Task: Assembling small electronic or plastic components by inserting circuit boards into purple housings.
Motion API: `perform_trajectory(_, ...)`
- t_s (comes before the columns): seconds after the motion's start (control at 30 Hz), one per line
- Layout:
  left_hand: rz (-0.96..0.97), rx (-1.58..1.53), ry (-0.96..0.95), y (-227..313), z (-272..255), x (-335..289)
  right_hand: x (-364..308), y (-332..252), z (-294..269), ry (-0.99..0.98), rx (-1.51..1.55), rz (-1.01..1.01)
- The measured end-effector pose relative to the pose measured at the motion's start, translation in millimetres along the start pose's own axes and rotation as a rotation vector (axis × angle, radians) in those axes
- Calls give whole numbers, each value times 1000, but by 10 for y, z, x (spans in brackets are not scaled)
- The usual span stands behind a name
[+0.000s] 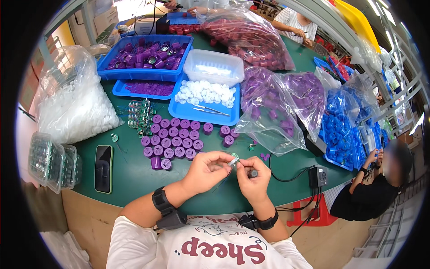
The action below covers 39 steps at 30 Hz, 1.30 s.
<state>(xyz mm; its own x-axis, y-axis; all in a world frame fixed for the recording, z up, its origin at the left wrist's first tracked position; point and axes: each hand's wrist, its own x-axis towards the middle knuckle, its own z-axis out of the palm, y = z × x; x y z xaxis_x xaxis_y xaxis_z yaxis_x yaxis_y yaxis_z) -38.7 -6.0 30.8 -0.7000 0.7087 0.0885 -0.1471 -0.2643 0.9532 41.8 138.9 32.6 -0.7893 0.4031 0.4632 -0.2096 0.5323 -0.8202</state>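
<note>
My left hand [207, 171] pinches a small green circuit board with a white part [233, 160] between thumb and fingertips, above the near edge of the green table. Thin wires hang below it. Close beside it, my right hand [253, 180] has its fingertips at the board, the fingers curled round a dark grey rod-like tool [253, 173]; only its blunt end shows, so its kind is unclear. Just beyond my hands stand rows of purple round caps [178, 142]. Several wired circuit boards [139, 113] are heaped behind the caps.
A phone [103, 169] and clear plastic boxes [53, 161] lie at left. Blue trays [144, 73] of purple and white parts stand at the back. Bags of purple parts [269, 112] and blue parts [339, 130] are at right, near a black cabled box [318, 176]. Other people sit around.
</note>
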Motion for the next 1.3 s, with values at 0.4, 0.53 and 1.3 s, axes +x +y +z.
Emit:
perform_trajectory(0.4,626,499,115,114,108,42,22,-171,-8,7,547,168)
perform_trajectory(0.53,951,650,79,181,61,53,100,62,-171,-452,1372,585)
perform_trajectory(1.3,816,690,-169,414,85,75,-8,310,-333,-493,1461,561)
